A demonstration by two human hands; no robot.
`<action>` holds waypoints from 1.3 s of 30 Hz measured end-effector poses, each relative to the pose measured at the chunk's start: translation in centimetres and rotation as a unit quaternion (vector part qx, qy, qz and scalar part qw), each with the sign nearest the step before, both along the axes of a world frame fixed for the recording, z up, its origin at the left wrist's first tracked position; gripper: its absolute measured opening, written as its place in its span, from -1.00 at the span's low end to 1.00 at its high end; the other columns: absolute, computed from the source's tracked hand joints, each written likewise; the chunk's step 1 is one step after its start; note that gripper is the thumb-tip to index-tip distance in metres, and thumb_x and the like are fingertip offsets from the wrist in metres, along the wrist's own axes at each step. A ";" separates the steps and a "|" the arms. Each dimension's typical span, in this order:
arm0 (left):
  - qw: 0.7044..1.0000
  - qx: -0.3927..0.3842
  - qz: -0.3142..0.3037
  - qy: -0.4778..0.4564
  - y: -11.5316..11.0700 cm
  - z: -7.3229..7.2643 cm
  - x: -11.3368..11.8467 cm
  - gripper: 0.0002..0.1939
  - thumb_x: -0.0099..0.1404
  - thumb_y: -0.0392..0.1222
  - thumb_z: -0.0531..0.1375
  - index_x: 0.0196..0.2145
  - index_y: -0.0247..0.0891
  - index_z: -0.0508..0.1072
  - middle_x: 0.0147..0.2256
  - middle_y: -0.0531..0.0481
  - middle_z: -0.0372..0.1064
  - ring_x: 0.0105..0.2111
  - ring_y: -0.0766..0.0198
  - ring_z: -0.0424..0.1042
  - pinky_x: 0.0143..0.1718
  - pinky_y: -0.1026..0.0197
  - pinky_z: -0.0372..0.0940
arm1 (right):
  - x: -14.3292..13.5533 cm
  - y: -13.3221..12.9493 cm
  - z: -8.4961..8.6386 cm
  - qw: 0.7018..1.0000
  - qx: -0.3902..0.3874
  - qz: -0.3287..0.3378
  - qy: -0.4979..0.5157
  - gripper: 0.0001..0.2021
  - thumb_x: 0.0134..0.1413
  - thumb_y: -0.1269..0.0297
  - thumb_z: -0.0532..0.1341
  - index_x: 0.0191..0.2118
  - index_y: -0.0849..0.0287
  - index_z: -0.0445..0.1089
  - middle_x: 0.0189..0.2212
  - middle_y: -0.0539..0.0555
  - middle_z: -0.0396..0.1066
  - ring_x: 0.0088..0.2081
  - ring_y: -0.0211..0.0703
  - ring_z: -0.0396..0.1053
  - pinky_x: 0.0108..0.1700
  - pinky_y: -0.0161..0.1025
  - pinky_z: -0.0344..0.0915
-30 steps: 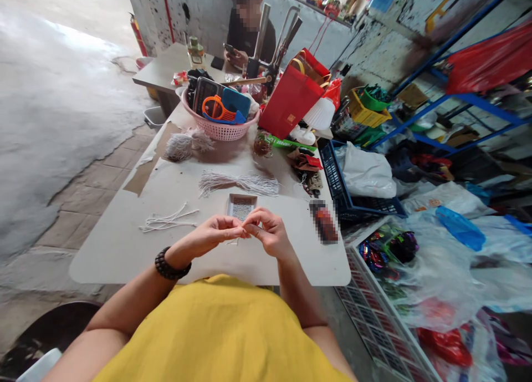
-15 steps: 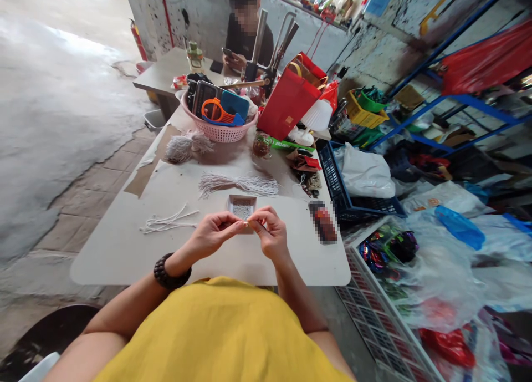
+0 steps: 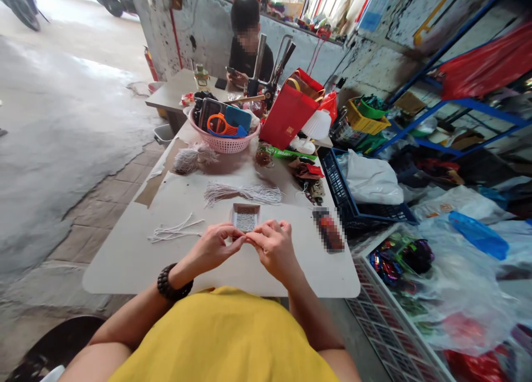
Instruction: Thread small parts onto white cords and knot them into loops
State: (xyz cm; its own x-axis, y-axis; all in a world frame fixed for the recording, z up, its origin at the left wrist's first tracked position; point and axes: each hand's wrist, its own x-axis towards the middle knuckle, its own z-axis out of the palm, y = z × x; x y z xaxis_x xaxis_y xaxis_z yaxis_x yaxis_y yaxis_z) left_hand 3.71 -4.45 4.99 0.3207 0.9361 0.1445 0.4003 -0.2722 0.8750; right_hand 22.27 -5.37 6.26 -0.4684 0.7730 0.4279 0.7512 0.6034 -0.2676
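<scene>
Above the white table, my left hand (image 3: 214, 248) and my right hand (image 3: 275, 250) meet fingertip to fingertip. Both are closed in a pinch. Whatever sits between the fingertips is too small and covered to make out. Just beyond them stands a small open box (image 3: 246, 208) holding many tiny silvery pieces (image 3: 246, 222); my fingers hide its near edge. A few loose white cords (image 3: 177, 230) lie to the left of my left hand. Farther back, a bundle of white cords (image 3: 243, 193) stretches across the tabletop.
A pink basket (image 3: 226, 144) full of items and a greyish cord bundle (image 3: 189, 159) stand at the back left. Behind are a red paper bag (image 3: 288, 113) and a seated person (image 3: 245, 49) with a phone. Crates (image 3: 347, 196) and plastic bags line the right side.
My right hand has turned so its back faces up more, and its fingers now cover the pinch point. The whole view has shifted slightly, with the scene lower in the picture.
</scene>
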 end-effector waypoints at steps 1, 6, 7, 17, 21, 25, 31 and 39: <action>1.000 -0.008 -0.006 0.002 0.1 0.0 -0.1 -0.80 0.24 -0.12 0.21 -0.43 -0.23 0.60 -0.54 0.01 0.42 -0.56 0.37 0.23 -0.51 0.32 0.11 | 0.0 0.0 0.0 1.000 -0.004 0.000 0.012 -0.89 0.22 0.33 0.23 -0.28 0.07 0.53 -0.38 0.01 0.52 -0.24 -0.16 0.31 -0.11 -0.08 -0.06; 0.992 -0.105 0.019 -0.073 0.4 -0.1 -0.3 -0.71 0.16 0.04 0.27 -0.46 -0.26 0.55 -0.62 0.07 0.34 -0.59 0.39 0.12 -0.57 0.32 0.02 | 0.4 0.3 -0.6 0.956 -0.181 0.004 0.230 -0.86 0.13 0.24 0.29 -0.42 0.09 0.56 -0.44 0.04 0.49 -0.31 -0.16 0.33 -0.17 -0.11 0.14; 0.985 -0.131 0.020 -0.111 0.4 -0.1 -0.2 -0.67 0.14 0.09 0.28 -0.46 -0.27 0.54 -0.61 0.07 0.33 -0.59 0.39 0.12 -0.58 0.32 0.01 | 0.4 0.5 -0.9 0.924 -0.238 0.009 0.300 -0.84 0.10 0.17 0.31 -0.43 0.09 0.57 -0.47 0.04 0.46 -0.35 -0.17 0.33 -0.24 -0.14 0.18; 0.923 -0.298 -0.006 -0.244 0.5 0.1 0.5 -0.51 0.00 0.23 0.34 -0.48 -0.32 0.50 -0.53 0.04 0.36 -0.59 0.45 0.07 -0.57 0.33 -0.01 | -0.4 -0.4 -3.2 0.981 0.052 -0.037 0.183 -0.76 0.20 0.33 0.22 -0.10 -0.12 0.55 -0.41 0.01 0.50 -0.31 -0.15 0.28 -0.13 -0.06 0.05; 0.914 -0.330 -0.003 -0.235 0.5 -0.9 0.5 -0.45 -0.05 0.31 0.33 -0.55 -0.32 0.44 -0.60 0.09 0.28 -0.64 0.48 0.00 -0.62 0.33 -0.08 | 0.6 -0.3 -3.1 0.992 0.123 0.036 -0.003 -0.63 0.20 0.45 0.12 0.07 -0.02 0.42 -0.29 0.02 0.52 -0.23 -0.13 0.29 -0.11 -0.08 -0.03; 0.912 -0.325 0.011 -0.250 0.2 -2.1 1.0 -0.42 -0.03 0.36 0.29 -0.55 -0.32 0.44 -0.62 0.09 0.26 -0.66 0.48 0.01 -0.63 0.32 -0.07 | 1.2 0.2 -3.1 0.984 0.151 0.082 -0.057 -0.63 0.19 0.48 0.10 0.06 0.05 0.40 -0.23 0.05 0.51 -0.18 -0.13 0.31 -0.13 -0.11 -0.03; 0.937 -0.244 0.061 -0.241 -0.1 -2.8 1.7 -0.40 0.00 0.38 0.25 -0.52 -0.32 0.49 -0.57 0.00 0.39 -0.60 0.41 0.13 -0.57 0.30 0.05 | 1.0 0.5 -3.3 0.973 0.220 0.057 -0.045 -0.69 0.22 0.47 0.09 -0.02 0.03 0.45 -0.31 0.03 0.52 -0.22 -0.13 0.30 -0.08 -0.10 -0.02; 0.939 -0.221 0.080 -0.250 0.0 -2.9 2.1 -0.45 0.00 0.33 0.28 -0.61 -0.30 0.45 -0.63 0.04 0.33 -0.61 0.40 0.09 -0.55 0.28 0.06 | 0.4 0.4 -3.8 0.972 0.226 0.027 0.051 -0.62 0.19 0.48 0.13 0.04 -0.03 0.44 -0.40 0.03 0.46 -0.26 -0.10 0.22 -0.09 -0.11 0.03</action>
State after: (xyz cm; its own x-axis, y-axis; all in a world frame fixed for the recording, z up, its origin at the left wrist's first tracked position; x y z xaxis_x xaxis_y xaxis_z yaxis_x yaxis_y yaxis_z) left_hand 5.76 -4.46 2.06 0.1660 0.9706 -0.1746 -0.0860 0.1906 0.9779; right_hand 22.63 -4.92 2.43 -0.4401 0.4702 0.7650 0.6984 0.7147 -0.0374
